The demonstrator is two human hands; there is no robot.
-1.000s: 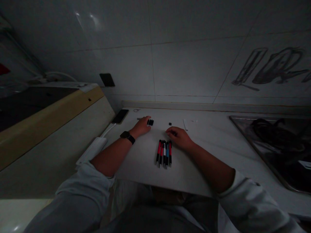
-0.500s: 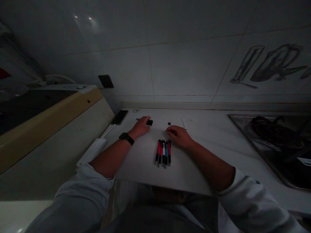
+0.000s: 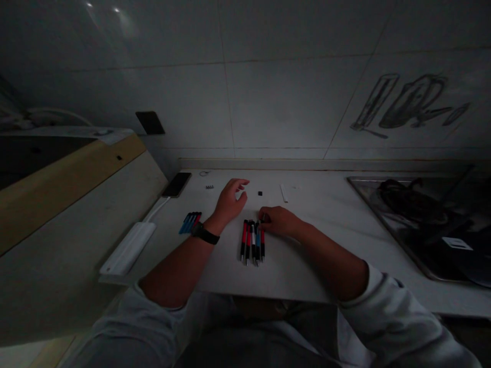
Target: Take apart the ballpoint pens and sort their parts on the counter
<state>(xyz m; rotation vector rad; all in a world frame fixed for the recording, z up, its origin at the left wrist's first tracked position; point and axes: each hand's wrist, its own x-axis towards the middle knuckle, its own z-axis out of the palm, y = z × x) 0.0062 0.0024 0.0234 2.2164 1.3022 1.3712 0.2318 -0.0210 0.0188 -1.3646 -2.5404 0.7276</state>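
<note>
A row of several click pens point(image 3: 253, 243) with black grips and silver tips, red, white and blue, lies on the white counter in front of me, tips toward me. My right hand point(image 3: 282, 221) is at its far end, thumb and finger closed round the top of the rightmost red pen, which stays in the row. My left hand point(image 3: 231, 199) is held over the counter left of the row, fingers apart, holding nothing. Beside my left wrist, which wears a dark watch point(image 3: 205, 233), lie several blue and red pens point(image 3: 189, 223), partly hidden by the arm.
Farther back lie a small black square piece point(image 3: 260, 193), a white strip point(image 3: 284, 193), small dark coiled parts point(image 3: 209, 187) and a ring point(image 3: 204, 174). At left are a phone point(image 3: 177, 184) and a white power strip point(image 3: 129, 249). A metal-rimmed hob point(image 3: 387, 230) stands right.
My left hand has opened and moved right, away from the small black parts, which are now hidden. My right hand has come down onto the pens. The view has shifted, showing the pens at left.
</note>
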